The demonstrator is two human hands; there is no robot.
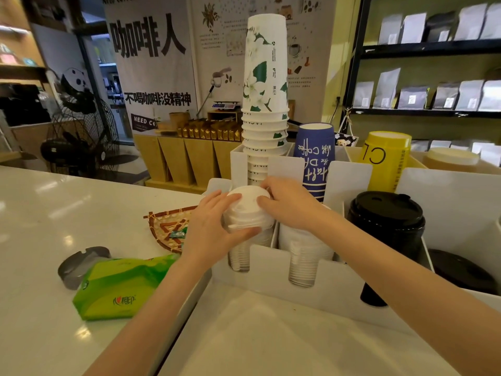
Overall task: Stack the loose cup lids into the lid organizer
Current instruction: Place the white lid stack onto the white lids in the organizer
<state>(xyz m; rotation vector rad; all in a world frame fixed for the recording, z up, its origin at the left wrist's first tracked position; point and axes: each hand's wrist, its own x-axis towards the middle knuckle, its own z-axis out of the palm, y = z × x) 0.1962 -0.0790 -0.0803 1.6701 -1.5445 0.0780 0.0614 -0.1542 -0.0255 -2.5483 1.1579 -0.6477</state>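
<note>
A white lid organizer point(271, 270) stands on the counter with several slots. Its leftmost front slot holds a stack of white cup lids point(248, 213). My left hand point(210, 229) wraps the left and front side of the top lids. My right hand point(287, 203) rests fingers on the top lid from the right. A second stack of white lids point(303, 256) fills the slot beside it, partly hidden under my right wrist. Black lids point(387, 213) are stacked in the right slot.
Tall stacks of paper cups stand in the organizer's back slots: white floral point(264, 90), blue point(315, 156), yellow point(385, 158). A green tissue pack point(119, 286), a grey holder point(78, 264) and a woven tray point(170, 226) lie on the counter at left.
</note>
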